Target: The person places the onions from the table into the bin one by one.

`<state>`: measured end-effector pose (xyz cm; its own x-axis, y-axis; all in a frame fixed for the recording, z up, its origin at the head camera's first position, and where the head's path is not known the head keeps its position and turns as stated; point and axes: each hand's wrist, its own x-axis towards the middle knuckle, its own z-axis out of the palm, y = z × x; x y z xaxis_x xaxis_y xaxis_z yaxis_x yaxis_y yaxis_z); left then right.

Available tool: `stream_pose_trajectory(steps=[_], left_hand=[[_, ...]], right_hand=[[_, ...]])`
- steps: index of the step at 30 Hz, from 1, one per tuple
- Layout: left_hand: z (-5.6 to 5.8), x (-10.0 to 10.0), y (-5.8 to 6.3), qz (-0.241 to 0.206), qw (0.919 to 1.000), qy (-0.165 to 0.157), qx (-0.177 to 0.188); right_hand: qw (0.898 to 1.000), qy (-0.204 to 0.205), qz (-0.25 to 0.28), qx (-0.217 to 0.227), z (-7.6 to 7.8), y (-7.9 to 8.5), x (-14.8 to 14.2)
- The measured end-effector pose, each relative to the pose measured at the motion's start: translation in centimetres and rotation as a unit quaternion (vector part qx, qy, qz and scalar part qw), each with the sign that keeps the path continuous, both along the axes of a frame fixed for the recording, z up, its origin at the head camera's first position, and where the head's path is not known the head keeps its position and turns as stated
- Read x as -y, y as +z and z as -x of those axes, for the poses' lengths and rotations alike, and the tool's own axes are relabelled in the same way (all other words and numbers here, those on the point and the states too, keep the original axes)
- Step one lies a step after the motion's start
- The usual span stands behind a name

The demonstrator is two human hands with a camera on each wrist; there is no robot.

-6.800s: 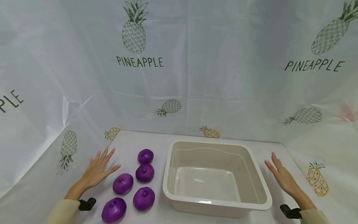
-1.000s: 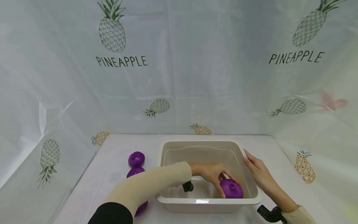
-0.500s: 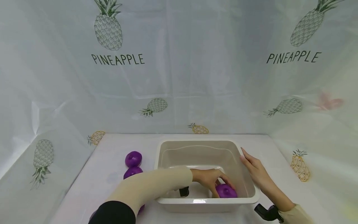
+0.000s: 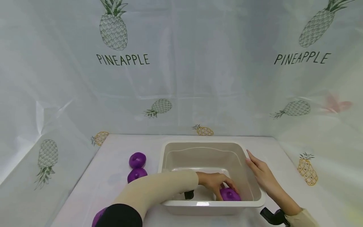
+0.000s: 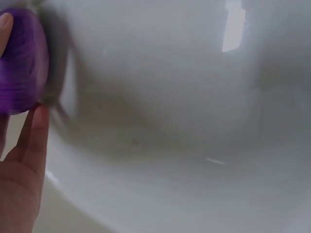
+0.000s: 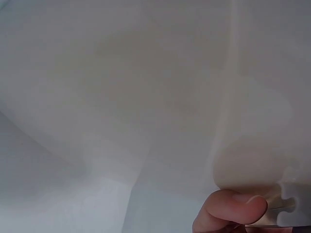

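My left hand [image 4: 212,183] reaches across into a beige plastic basin [image 4: 181,203]. Its thumb and fingers hold a round purple onion [image 4: 232,194] low in the basin, towards the front right. The left wrist view shows the onion [image 5: 22,63] between the fingertips, close to the pale basin floor. At the basin's right rim, my right hand [image 4: 263,176] grips the edge. A bent thumb [image 6: 235,206] appears by that rim in the right wrist view, while most of the other fingers are out of sight there.
Two more purple onions, a far one [image 4: 137,160] and a nearer one [image 4: 136,174], sit left of the basin. Another onion [image 4: 98,217] is partly hidden by my left sleeve [image 4: 154,187]. A pineapple-print sheet [image 4: 221,78] hangs behind the white table [image 4: 88,186].
Since the oldest frame, my left hand has brought an onion into the basin and my right hand has come onto its rim. Over the last second the onion has shifted slightly left and lower.
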<state>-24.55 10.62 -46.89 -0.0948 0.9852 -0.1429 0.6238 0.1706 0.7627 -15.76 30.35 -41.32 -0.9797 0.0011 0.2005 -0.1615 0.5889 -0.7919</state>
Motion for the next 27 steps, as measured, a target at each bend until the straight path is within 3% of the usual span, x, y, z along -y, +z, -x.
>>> stream_pose_trajectory(steps=[6,12,19,23,27], left_hand=[[0.5,-0.1,1.6,0.041,0.9991,-0.011,0.007],[2.2,1.1,4.4,0.044,0.9987,0.025,0.010],[3.4,3.7,7.7,0.019,0.9987,0.045,0.013],[4.1,5.8,10.2,-0.003,0.9983,0.057,0.001],[5.0,8.5,12.7,-0.019,0.9949,0.099,-0.006]], right_hand=[[1.000,-0.002,-0.011,-0.003,0.2,-0.1,0.0],[1.000,0.001,-0.010,0.009,0.6,-0.2,0.0],[1.000,0.005,-0.011,0.005,0.6,-0.3,0.1],[1.000,0.008,-0.016,-0.006,0.5,-0.3,0.1],[1.000,0.007,-0.024,-0.013,0.5,-0.2,-0.2]])
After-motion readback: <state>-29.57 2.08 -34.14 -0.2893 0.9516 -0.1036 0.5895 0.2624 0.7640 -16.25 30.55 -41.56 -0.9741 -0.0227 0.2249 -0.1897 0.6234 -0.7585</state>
